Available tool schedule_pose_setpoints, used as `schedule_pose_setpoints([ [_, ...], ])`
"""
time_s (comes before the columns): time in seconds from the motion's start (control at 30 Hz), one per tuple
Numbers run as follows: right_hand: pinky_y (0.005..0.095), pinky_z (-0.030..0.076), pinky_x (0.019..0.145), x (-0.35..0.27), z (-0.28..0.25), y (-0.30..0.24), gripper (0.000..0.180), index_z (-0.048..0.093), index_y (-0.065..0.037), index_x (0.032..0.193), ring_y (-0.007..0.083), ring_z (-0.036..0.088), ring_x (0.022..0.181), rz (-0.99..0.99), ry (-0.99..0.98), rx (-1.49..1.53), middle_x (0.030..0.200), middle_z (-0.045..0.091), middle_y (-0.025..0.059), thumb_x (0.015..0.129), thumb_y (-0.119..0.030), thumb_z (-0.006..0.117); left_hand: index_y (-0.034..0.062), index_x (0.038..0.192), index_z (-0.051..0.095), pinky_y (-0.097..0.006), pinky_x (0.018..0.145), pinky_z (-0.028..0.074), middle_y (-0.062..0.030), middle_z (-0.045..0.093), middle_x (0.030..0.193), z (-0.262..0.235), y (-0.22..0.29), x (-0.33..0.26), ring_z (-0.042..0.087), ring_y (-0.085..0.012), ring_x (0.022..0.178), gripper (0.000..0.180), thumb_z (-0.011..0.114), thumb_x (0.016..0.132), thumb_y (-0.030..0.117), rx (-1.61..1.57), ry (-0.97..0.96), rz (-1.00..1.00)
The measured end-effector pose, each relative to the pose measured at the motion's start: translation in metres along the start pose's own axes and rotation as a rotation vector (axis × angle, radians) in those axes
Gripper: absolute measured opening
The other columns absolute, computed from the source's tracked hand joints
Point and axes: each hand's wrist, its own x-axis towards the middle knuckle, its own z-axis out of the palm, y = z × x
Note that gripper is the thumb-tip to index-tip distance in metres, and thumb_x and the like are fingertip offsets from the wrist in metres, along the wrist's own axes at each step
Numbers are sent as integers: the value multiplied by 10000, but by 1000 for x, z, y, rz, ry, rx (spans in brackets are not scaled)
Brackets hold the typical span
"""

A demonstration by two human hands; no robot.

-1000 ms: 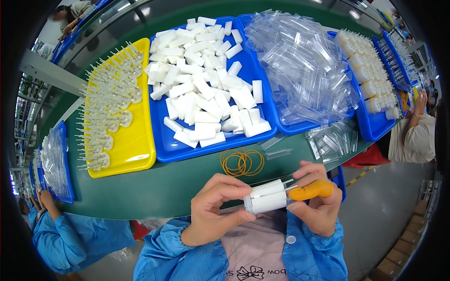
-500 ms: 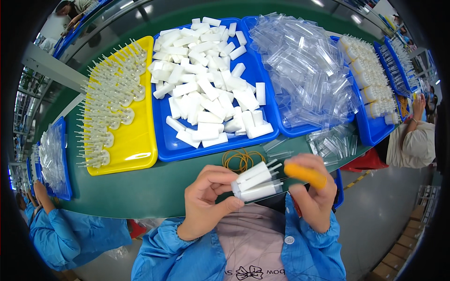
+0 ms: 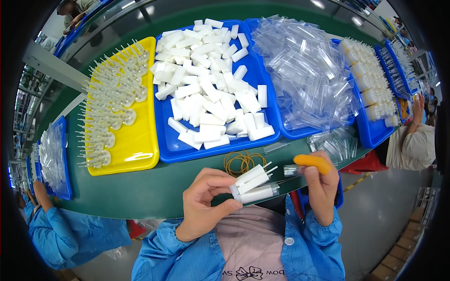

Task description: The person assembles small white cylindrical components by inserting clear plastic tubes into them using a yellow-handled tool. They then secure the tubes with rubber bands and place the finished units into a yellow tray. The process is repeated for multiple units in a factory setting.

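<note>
Between the thumb and fingers of my left hand [image 3: 206, 203] is a clear-based piece with thin white prongs and white foam blocks [image 3: 253, 179] set around them. A clear plastic sleeve covers its near foam block. To the right, my right hand [image 3: 323, 189] wears an orange finger cot [image 3: 313, 163] and pinches another clear plastic sleeve [image 3: 293, 170], apart from the pronged piece. Beyond my hands lie a coil of yellowish rubber bands [image 3: 240, 160] and loose clear sleeves [image 3: 333, 144] on the green table [image 3: 124, 196].
A yellow tray [image 3: 136, 157] holds pronged pieces. One blue tray [image 3: 180, 154] carries white foam blocks, another [image 3: 293, 133] clear sleeves, and a third [image 3: 372, 136] banded white bundles. Co-workers in blue [image 3: 79, 239] and beige [image 3: 412, 145] sit at either side.
My right hand has moved slightly right, away from the pronged piece, and a clear sleeve now shows in its fingers. My left hand keeps its hold almost unmoved.
</note>
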Motion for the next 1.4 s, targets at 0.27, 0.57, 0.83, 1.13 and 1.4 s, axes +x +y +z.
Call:
schedule_pose_setpoints([
  [0.27,260,441,770,-1,2,-8,405,513,23,1185,127,543,820,79,6,540,933,574,89,806,-34,645,-25,1027,614,-307,875,500,-130,519,1084,7,2,-7,581,-184,976,387,798,688,9,225,-33,85],
  [0.57,296,462,822,-3,-1,-15,603,409,34,1290,163,569,863,90,24,585,998,591,123,751,16,680,-19,1011,623,-300,839,483,-142,532,1063,7,3,-7,569,-182,949,403,823,666,36,318,-54,135],
  [0.83,287,482,791,-4,4,-16,425,521,32,1145,164,601,826,102,-13,632,930,613,112,760,-4,697,3,1003,645,-287,801,477,-136,562,1042,11,8,-6,583,-188,908,402,827,648,49,391,-51,196],
  [1.13,205,442,538,-3,-1,-18,93,578,6,852,76,548,575,296,-23,539,713,603,45,781,-2,639,-6,1166,601,-293,760,511,-131,515,1053,24,20,-9,588,-205,875,538,800,667,21,828,-164,297],
  [1.4,190,394,486,3,-15,-17,94,581,-10,808,58,512,524,310,-105,503,686,593,28,777,-42,664,-24,1188,589,-288,762,507,-127,480,1053,28,21,-8,562,-203,909,528,773,694,4,779,-213,244],
])
